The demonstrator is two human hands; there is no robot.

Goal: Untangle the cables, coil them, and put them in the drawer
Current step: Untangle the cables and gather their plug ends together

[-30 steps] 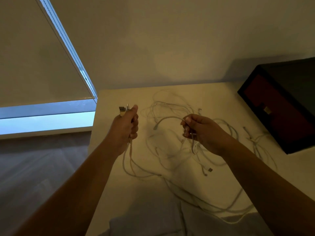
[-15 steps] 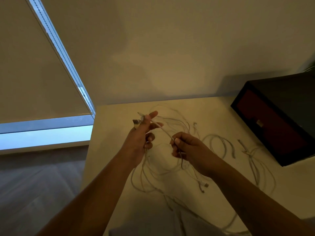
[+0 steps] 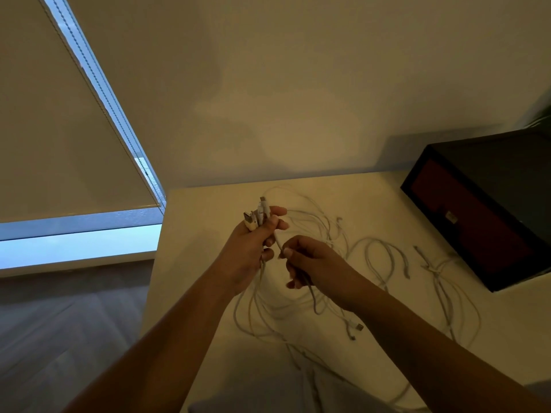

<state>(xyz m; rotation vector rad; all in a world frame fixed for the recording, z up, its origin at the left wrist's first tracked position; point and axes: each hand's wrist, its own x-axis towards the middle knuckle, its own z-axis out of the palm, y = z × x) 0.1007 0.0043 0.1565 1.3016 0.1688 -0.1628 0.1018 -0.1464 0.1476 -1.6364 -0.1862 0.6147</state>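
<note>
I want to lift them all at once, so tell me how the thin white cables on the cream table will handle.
Probably floppy: the thin white cables sag in loose loops below the left hand gripping their plug ends. Likely light, as one hand bunches several. They may snag together, since strands cross on the cream table.

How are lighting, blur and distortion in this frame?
Head view: dim, warm light; white cables read clearly against the pale table, the dark drawer box loses detail, the window strip is brightest. Head view: wide-lens stretching toward the edges; left hand and right hand look sharp.
</note>
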